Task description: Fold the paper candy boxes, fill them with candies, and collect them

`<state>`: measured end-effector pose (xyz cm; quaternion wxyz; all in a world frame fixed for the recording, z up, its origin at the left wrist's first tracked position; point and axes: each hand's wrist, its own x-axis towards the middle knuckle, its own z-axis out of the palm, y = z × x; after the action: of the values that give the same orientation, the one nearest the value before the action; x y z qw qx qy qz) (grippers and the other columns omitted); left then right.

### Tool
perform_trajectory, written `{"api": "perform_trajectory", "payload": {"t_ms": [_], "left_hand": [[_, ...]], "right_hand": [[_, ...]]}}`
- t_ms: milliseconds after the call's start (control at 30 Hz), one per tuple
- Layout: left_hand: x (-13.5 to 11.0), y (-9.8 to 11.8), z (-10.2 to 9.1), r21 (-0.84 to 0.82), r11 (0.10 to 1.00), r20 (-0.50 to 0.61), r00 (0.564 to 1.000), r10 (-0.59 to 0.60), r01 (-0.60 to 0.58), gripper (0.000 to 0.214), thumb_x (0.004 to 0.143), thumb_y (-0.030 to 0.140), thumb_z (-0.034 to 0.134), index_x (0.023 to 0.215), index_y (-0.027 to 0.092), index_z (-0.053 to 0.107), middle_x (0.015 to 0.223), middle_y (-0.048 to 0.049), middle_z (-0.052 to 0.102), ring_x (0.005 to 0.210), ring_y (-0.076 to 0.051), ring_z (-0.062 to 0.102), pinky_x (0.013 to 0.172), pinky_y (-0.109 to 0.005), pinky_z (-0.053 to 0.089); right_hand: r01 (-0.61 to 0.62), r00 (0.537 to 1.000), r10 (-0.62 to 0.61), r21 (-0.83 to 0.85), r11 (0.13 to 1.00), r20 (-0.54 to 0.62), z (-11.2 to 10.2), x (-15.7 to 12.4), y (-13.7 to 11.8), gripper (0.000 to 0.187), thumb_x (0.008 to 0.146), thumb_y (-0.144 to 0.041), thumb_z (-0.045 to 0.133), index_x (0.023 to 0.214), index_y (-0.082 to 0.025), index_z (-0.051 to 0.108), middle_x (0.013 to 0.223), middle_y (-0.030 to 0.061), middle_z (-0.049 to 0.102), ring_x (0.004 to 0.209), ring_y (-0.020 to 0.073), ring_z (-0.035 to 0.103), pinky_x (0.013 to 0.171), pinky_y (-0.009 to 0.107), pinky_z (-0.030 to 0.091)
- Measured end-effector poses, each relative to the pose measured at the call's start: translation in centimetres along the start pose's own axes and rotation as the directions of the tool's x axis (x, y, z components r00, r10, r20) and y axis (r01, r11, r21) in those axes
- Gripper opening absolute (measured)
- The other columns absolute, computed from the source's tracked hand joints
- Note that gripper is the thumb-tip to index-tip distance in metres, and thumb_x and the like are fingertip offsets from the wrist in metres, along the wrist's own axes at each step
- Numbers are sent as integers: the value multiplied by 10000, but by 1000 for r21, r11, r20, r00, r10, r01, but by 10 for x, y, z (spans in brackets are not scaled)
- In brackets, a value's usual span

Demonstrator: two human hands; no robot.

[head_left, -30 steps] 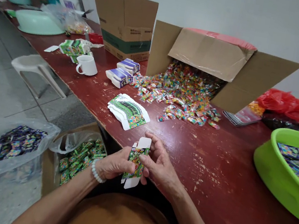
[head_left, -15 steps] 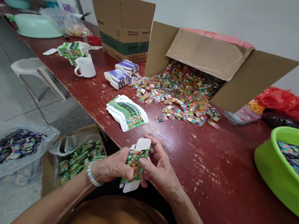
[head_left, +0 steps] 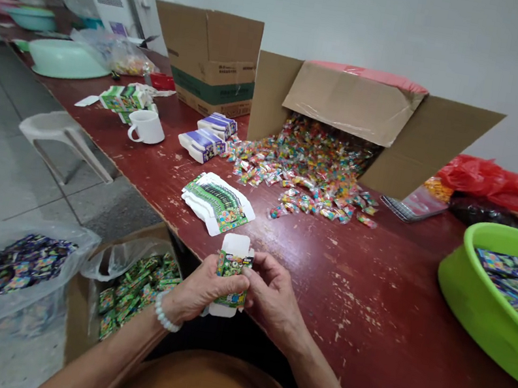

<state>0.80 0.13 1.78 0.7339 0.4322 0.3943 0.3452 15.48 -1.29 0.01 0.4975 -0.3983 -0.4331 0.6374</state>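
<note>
A small green printed candy box (head_left: 232,269) with white end flaps sticking out is held over the table's near edge. My left hand (head_left: 200,287) grips it from the left, thumb across its front. At its right side, my right hand (head_left: 275,289) pinches the edge with thumb and fingers; some fingertips are hidden behind it. Just beyond lies a fanned stack of flat green cartons (head_left: 218,204). Farther back, wrapped candies (head_left: 316,177) spill from an open cardboard box (head_left: 348,106) lying on its side.
A white mug (head_left: 147,128) and purple-white cartons (head_left: 206,139) stand on the red table (head_left: 297,320). On the right is a lime-green basin (head_left: 474,303) of packets. Below left sit a bag of dark packets (head_left: 12,272) and a carton of green boxes (head_left: 138,293).
The candy box has turned more upright and opened out a little, facing me. My left thumb has moved across its front, and my right hand has shifted to its right edge.
</note>
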Motion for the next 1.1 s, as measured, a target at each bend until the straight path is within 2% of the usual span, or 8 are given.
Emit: {"api": "perform_trajectory", "payload": {"t_ms": [167, 333, 433, 500, 700, 867, 1000, 1100], "left_hand": [[1, 6, 9, 208, 963, 5, 984, 176, -174, 402, 851, 454, 652, 1129, 163, 650, 1105, -72, 699, 1051, -210, 625, 938, -297, 482], [-7, 3, 13, 193, 961, -80, 973, 216, -198, 468, 883, 394, 623, 1275, 195, 463, 1224, -102, 659, 1022, -205, 647, 865, -311, 526], [-10, 0, 16, 171, 949, -85, 956, 281, -264, 661, 861, 322, 668, 1405, 240, 302, 1289, -115, 627, 1097, -219, 632, 888, -320, 524], [-12, 0, 16, 195, 928, -79, 938, 337, -317, 689, 859, 294, 673, 1436, 265, 299, 1330, -105, 602, 1141, -215, 611, 938, -314, 498], [-13, 3, 10, 239, 924, -84, 942, 326, -299, 432, 897, 346, 618, 1299, 238, 500, 1166, -60, 666, 995, -181, 640, 858, -262, 499], [-8, 4, 6, 149, 971, -45, 980, 196, -187, 395, 866, 396, 650, 1192, 202, 540, 869, -24, 685, 771, -158, 637, 721, -260, 504], [-4, 5, 5, 212, 954, -73, 970, 230, -210, 288, 853, 390, 664, 1035, 169, 627, 861, -28, 685, 774, -143, 611, 707, -230, 477], [-2, 6, 4, 253, 940, -110, 959, 261, -227, 260, 821, 369, 695, 970, 158, 664, 878, -41, 700, 801, -164, 619, 726, -249, 487]], "right_hand": [[113, 980, -127, -94, 989, -154, -4, 5, -5, 246, 824, -353, 691, 1008, -191, 667, 887, 25, 702, 734, 139, 623, 691, 259, 504], [155, 977, -155, -7, 988, -143, -6, 3, -10, 288, 828, -335, 690, 1077, -204, 627, 1027, 43, 708, 846, 156, 650, 774, 272, 507], [138, 972, -124, 57, 989, -198, -3, 1, -12, 409, 803, -298, 717, 1164, -241, 534, 968, 13, 699, 852, 155, 653, 782, 274, 508], [145, 967, -123, 81, 986, -222, -1, -1, -13, 433, 795, -290, 720, 1165, -260, 497, 912, -5, 685, 829, 156, 649, 760, 276, 508], [166, 978, -159, 41, 985, -137, -4, -3, -7, 319, 845, -337, 674, 1126, -250, 553, 933, 20, 659, 799, 163, 615, 709, 283, 495], [148, 980, -162, -126, 981, -111, -19, 0, -9, 194, 866, -374, 647, 976, -215, 629, 879, 8, 639, 748, 142, 569, 697, 271, 471], [119, 985, -138, -182, 976, -100, -27, 6, -21, 272, 781, -419, 728, 706, -176, 630, 708, -2, 613, 668, 133, 542, 683, 273, 460], [97, 988, -107, -92, 991, -111, -28, 10, -26, 287, 692, -401, 808, 825, -190, 665, 718, -5, 636, 666, 142, 572, 681, 282, 478]]}}
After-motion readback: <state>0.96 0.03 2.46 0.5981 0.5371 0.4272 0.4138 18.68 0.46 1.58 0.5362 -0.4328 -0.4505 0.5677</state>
